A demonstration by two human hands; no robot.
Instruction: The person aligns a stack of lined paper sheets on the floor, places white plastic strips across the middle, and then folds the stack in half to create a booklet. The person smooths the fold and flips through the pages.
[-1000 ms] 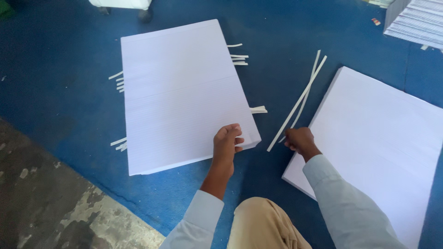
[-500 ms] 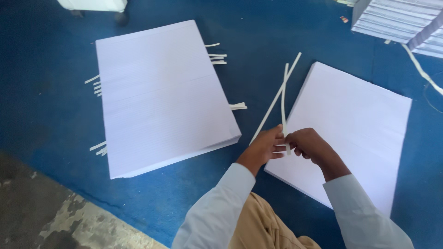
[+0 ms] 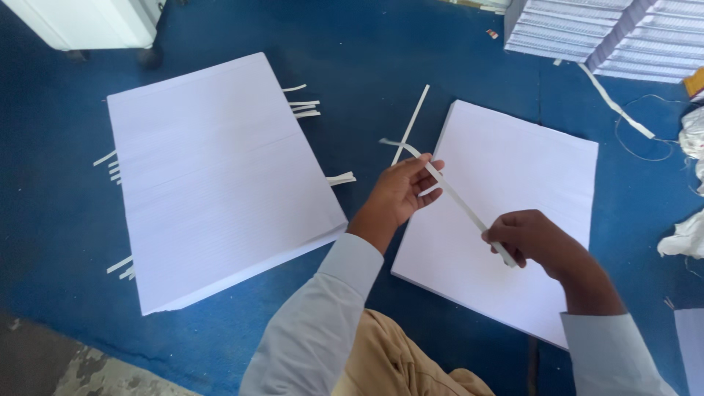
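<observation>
Blue floor [image 3: 440, 51]; hands stretch paper strip [image 3: 458, 199].

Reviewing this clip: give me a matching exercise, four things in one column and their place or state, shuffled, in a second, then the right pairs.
Things:
1. left hand
2. right hand
3. big paper stack
4. second paper stack

Places or states:
A. lies on the blue floor with strip ends poking from its sides
B. pinches the lower end of the paper strip
C. lies under the stretched strip
D. holds the strip near its upper end

Pairs: 1-D, 2-B, 3-A, 4-C
</observation>
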